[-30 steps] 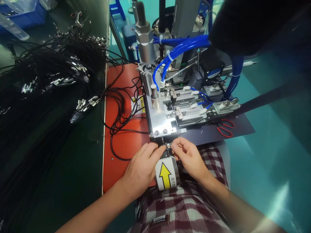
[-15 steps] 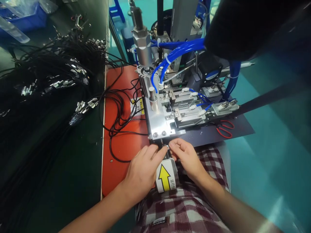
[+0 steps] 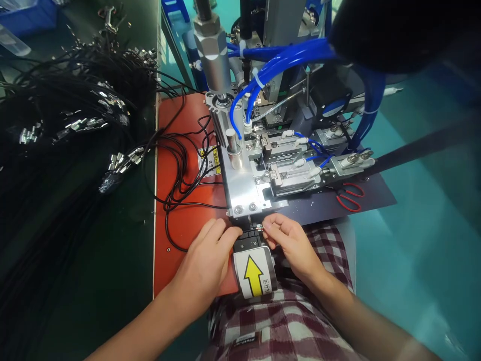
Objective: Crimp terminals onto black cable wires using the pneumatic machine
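My left hand [image 3: 205,258] rests on the red mat [image 3: 178,230], its fingertips against the black block [image 3: 246,239] below the machine's metal plate [image 3: 242,193]. My right hand [image 3: 289,243] pinches a small metal connector [image 3: 259,228] at the top of that block. A curved white label with a yellow arrow [image 3: 253,275] sits just below the block, between my hands. A black cable [image 3: 180,200] loops over the red mat to the left.
The machine carries blue air hoses [image 3: 278,67] and a steel cylinder [image 3: 212,57]. Red-handled scissors [image 3: 347,196] lie on the dark sheet to the right. A large heap of black cables with metal ends [image 3: 75,115] fills the green table at left.
My left hand has drawn back to the left, off the connector, and its fingers now lie flatter on the mat. My right hand stays pinched at the block.
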`<state>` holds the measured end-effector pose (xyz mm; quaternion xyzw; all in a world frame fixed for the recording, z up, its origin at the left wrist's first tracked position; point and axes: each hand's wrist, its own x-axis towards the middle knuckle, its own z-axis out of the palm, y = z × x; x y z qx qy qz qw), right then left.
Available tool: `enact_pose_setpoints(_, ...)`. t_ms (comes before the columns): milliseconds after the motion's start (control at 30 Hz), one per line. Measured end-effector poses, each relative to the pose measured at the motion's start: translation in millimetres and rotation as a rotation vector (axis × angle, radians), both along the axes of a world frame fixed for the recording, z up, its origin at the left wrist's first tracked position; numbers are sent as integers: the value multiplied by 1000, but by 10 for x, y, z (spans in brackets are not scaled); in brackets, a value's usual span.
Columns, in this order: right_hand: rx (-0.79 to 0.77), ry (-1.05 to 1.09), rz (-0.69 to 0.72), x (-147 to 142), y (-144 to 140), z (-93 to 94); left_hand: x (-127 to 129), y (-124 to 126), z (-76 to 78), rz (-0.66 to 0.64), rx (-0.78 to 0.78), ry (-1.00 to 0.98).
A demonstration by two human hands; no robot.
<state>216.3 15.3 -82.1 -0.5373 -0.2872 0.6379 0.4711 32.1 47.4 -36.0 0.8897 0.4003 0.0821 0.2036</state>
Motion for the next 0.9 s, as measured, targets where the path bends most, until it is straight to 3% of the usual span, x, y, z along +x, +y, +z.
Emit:
enact_pose_setpoints(700, 30, -68, -21, -45, 16, 27, 32, -59, 7, -21, 14, 172)
enact_pose_setpoints(900, 45, -65, -22, -41, 14, 20, 94, -48, -61, -87, -1, 58)
